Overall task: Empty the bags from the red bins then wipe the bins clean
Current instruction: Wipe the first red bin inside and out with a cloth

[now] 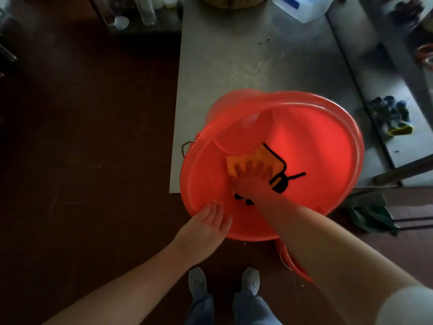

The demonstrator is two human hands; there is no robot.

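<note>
A large translucent red bin (323,141) lies tipped on the near corner of a grey metal table (234,55), its mouth facing me. Inside it my right hand (254,179) presses an orange cloth (257,158) flat against the bin's inner wall, fingers spread. A black printed mark shows through the wall beside the cloth. My left hand (206,227) lies flat on the outside of the bin's near rim, fingers straight. Part of a second red bin (293,263) shows below, under my right forearm.
A wire handle (186,146) sticks out at the bin's left side. Dark gloves with yellow trim (391,118) lie on a lower shelf at the right. A white and blue container (302,5) stands at the table's far end. Dark floor spreads left; green cloth (370,216) hangs at right.
</note>
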